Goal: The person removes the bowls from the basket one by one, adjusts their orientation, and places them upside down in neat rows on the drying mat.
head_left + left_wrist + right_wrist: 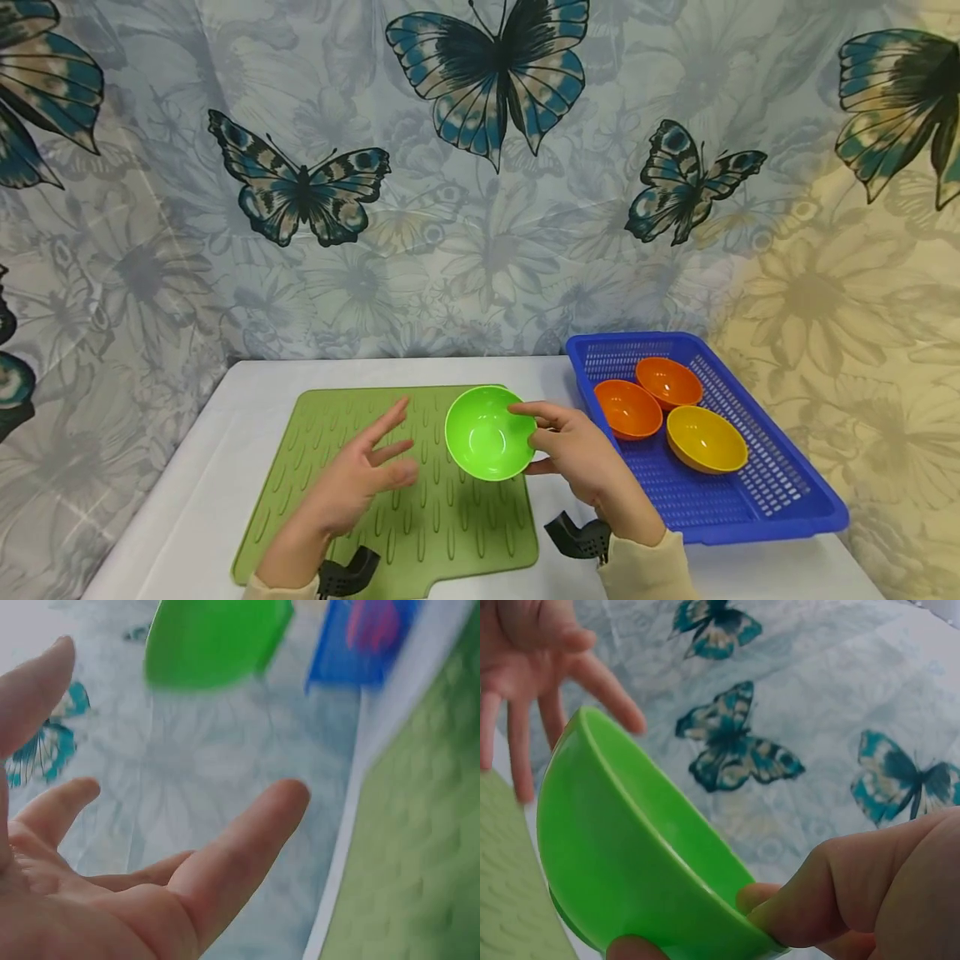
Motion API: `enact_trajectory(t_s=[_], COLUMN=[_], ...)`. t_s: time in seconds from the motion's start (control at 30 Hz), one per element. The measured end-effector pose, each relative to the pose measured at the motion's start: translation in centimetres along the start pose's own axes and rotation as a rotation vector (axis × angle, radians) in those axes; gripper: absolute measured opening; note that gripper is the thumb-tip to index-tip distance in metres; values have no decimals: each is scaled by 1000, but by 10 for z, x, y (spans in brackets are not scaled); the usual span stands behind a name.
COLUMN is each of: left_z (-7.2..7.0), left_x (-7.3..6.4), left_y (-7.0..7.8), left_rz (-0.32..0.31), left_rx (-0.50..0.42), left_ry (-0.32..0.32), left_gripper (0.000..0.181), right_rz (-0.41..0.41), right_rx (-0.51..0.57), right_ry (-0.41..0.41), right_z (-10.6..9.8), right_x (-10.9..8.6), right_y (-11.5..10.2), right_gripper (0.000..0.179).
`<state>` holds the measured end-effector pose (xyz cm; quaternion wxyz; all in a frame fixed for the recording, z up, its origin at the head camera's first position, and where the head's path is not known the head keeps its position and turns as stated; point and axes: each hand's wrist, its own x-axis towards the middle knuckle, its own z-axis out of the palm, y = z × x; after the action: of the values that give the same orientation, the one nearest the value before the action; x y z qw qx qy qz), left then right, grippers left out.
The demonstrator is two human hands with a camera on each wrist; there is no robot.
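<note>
A bright green bowl (489, 435) is held up over the green mat (300, 467), its inside turned toward the head camera. My right hand (573, 446) pinches the bowl by its right rim; in the right wrist view the thumb and fingers (802, 907) grip the wall near that edge. To the left of the bowl, my left hand (367, 471) is spread with nothing in it, a gap between its fingertips and the bowl. The left wrist view shows its fingers (240, 855) apart, below the green bowl (217, 641).
A blue plastic basket (780, 500) stands at the right of the white table (202, 450). Inside it are two orange bowls (628, 410) and a yellow bowl (707, 439). Behind the table hangs a butterfly-print cloth (495, 275).
</note>
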<state>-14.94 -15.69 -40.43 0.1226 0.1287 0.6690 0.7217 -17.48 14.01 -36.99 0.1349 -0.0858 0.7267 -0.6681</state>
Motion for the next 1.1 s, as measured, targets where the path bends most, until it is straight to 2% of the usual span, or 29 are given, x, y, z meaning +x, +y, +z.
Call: enact_trajectory(t_s=[0.1,0.17,0.43,0.57,0.7,0.83,1.0,1.1], left_z=[13,18,21,22,23,24,24,23], left_x=[7,10,15,17,19,20,18,17], left_y=[1,3,5,5,6,8,10,9], left_rz=[9,11,7,25,38,54,64,53], left_rx=[-120,-153,-202,-265,-332,-347,-314,-261], left_ry=[-117,-158,-216,-239,-229,-207,-153,-88], left_gripper=[76,75,79,82,85,84,83,84], right_rz=[-9,-10,-34,-57,-79,-99,-109,-117], right_rx=[1,6,-3,-28,-20,7,12,-25], right_ry=[-1,-8,-41,-47,-48,-51,-32,48], right_z=[7,10,19,22,24,25,27,26], right_x=[-2,-3,-1,0,0,0,-1,-3], right_y=[0,1,0,-2,-5,-6,-8,-10], right_gripper=[44,44,41,40,40,40,43,46])
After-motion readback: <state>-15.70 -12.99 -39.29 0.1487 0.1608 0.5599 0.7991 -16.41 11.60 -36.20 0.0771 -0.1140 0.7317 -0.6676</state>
